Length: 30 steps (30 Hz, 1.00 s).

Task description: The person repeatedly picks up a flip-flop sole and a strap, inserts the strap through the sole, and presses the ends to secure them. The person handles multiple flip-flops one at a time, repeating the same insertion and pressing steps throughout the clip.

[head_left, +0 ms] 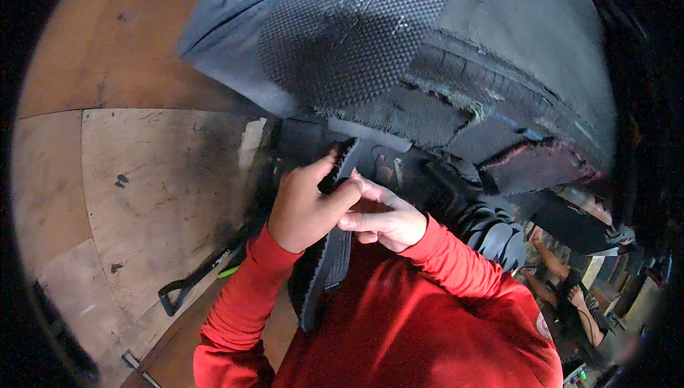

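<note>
In front of my red sweater I hold a dark shoe sole (318, 281) on edge, with a fuzzy, ragged rim along one side. My left hand (308, 206) wraps round its upper part, thumb across it. From the other side, my right hand (385, 218) pinches the sole, its fingertips against my left thumb. What lies between the fingertips is hidden. Beyond my hands, a large dark sole-shaped piece (349, 39) with a woven-looking tread rests on grey padding or cloth.
Worn dark fabric layers (456, 114) hang along the bench edge. Wooden boards (164, 203) form a panel at left, with a black strap or handle (176, 294) near it. Several stacked grey soles (495, 238) lie at right. Another person (588, 317) sits at the lower right.
</note>
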Motion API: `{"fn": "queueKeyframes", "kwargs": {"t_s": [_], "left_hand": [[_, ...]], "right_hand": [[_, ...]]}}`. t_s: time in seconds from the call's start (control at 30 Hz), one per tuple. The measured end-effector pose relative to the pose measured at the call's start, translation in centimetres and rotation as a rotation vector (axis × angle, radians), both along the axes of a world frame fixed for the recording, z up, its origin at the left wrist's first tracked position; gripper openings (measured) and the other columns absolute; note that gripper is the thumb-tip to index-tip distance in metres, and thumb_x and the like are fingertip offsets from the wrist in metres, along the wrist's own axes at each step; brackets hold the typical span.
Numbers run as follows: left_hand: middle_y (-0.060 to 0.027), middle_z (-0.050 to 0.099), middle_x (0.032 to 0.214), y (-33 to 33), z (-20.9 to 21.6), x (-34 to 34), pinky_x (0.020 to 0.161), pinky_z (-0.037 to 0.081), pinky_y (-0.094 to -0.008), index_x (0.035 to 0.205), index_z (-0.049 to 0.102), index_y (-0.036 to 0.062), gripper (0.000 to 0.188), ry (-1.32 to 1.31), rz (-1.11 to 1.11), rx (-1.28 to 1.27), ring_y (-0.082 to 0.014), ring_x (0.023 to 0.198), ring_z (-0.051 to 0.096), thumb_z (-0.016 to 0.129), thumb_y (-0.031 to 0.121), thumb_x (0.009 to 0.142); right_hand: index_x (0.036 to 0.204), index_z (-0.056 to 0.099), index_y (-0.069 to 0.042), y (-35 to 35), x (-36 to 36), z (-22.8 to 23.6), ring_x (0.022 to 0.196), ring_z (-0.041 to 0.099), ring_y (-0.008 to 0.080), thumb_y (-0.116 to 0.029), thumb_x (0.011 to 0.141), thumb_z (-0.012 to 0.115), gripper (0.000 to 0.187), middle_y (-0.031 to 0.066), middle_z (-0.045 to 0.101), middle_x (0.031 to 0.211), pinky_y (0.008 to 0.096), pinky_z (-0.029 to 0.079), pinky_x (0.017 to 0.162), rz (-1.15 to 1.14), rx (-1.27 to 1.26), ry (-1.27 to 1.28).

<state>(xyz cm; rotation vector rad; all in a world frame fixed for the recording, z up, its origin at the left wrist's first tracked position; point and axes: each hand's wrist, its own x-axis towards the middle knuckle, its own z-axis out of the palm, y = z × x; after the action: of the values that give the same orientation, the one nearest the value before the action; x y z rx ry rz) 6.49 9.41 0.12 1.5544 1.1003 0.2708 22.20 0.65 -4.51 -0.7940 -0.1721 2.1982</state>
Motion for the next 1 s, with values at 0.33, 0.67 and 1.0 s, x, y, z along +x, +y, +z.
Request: {"fn": "queueKeyframes", "kwargs": {"t_s": [0.33,0.67,1.0], "left_hand": [[-0.003,0.067,0.102,1.8,-9.9,3.0,0.083,0.048,-0.0285,0.111,0.065,-0.0027,0.03,-0.252,0.007,-0.201,-0.0113,0.093,0.06,0.059,0.01,0.085],[-0.0055,0.055,0.137,-5.0,-11.0,-0.1,0.098,0.045,-0.0254,0.146,0.043,-0.0035,0.073,-0.784,0.228,-0.299,-0.0115,0.114,0.056,0.047,-0.014,0.074],[-0.0187,0.07,0.117,-3.7,-7.4,1.5,0.087,0.054,-0.0318,0.125,0.065,0.0,0.042,-0.269,0.259,0.613,-0.0231,0.102,0.071,0.075,0.016,0.088]], "right_hand": [[0.147,0.039,-0.017,2.3,3.4,-4.7,0.068,0.055,0.0035,-0.02,0.086,0.079,0.074,-0.0057,0.06,0.093,0.0179,0.037,0.052,0.019,-0.099,-0.263],[0.152,0.034,-0.013,-2.7,-0.7,-5.1,0.105,0.066,0.0387,-0.02,0.076,0.081,0.09,0.0229,0.057,0.131,0.0384,0.056,0.081,-0.032,0.83,-1.642],[0.118,0.062,-0.007,0.1,-2.4,-11.4,0.113,0.057,0.0456,-0.018,0.081,0.07,0.039,0.0296,0.05,0.136,0.0485,0.051,0.091,-0.495,0.578,-1.312]]}}
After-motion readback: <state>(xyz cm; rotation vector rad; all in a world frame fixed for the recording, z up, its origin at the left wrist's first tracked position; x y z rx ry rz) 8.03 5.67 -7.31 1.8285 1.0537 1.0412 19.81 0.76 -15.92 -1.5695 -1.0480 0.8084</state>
